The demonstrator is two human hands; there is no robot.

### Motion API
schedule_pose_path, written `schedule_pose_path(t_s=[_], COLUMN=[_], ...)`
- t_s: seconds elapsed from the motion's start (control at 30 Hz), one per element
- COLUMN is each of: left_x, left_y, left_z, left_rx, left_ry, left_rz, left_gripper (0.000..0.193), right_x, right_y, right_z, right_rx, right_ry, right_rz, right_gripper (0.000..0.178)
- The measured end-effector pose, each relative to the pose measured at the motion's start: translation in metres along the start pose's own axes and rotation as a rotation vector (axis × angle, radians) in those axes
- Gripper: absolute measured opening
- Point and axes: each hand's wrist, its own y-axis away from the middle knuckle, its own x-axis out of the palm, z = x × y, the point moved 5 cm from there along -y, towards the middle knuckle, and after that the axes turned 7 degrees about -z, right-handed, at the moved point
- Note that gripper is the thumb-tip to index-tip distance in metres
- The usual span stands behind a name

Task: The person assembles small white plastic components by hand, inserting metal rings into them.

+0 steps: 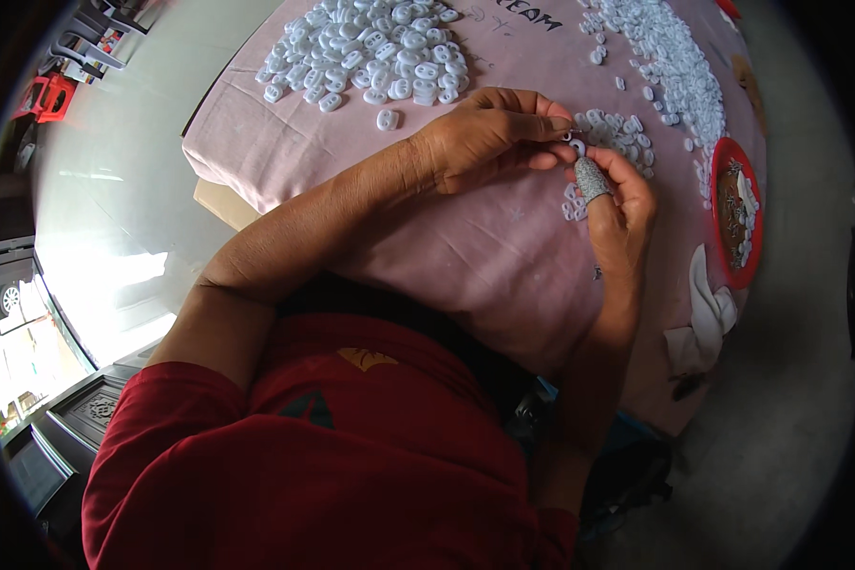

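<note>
My left hand (489, 133) and my right hand (622, 204) meet over a table covered with a pink cloth (465, 247). Together they pinch one small white plastic piece (577, 145) between the fingertips. A grey knitted cap (591, 179) covers my right thumb. A small heap of finished white pieces (622, 133) lies just behind my fingers. A big pile of white plastic pieces (370, 52) lies at the far left of the table, and a single loose piece (387, 119) sits near my left wrist.
Another long pile of white pieces (670, 57) runs along the far right. A red plate (736, 214) with small metal parts sits at the right edge, with a white rag (708, 309) below it. Grey floor (114, 180) surrounds the table; dark furniture (76, 418) stands at lower left.
</note>
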Motion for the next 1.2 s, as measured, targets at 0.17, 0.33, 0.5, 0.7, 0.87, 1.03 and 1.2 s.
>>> schedule_pose_path(t_s=[0.17,0.33,0.5,0.7,0.87,1.03,1.2], left_x=[0.003,0.004,0.006,0.007,0.005,0.005,0.006], left_y=[0.0,0.001,0.0,0.001,0.002,0.004,0.002], left_z=[-0.002,-0.001,-0.002,-0.003,-0.004,-0.003,0.0], left_rx=[0.065,0.1,0.133,0.215,0.179,0.155,0.132], left_ry=[-0.033,-0.081,-0.087,-0.181,-0.194,-0.236,-0.112], left_rz=[-0.003,0.001,0.022,0.06,0.008,0.014,-0.006], left_gripper=[0.018,0.019,0.019,0.017,0.019,0.019,0.018], right_x=[-0.002,0.0,-0.005,-0.004,-0.004,-0.003,0.003], right_y=[0.0,0.0,-0.001,-0.001,-0.002,-0.001,-0.001], right_z=[-0.004,-0.001,-0.004,-0.008,-0.009,0.003,0.011], right_rx=[0.206,0.227,0.177,0.282,0.211,-0.012,-0.027], right_ry=[-0.135,-0.311,-0.307,-0.363,-0.365,-0.239,-0.242], right_rz=[0.005,-0.039,-0.083,-0.065,-0.063,-0.102,-0.115], right_gripper=[0.025,0.024,0.017,0.018,0.019,0.024,0.025])
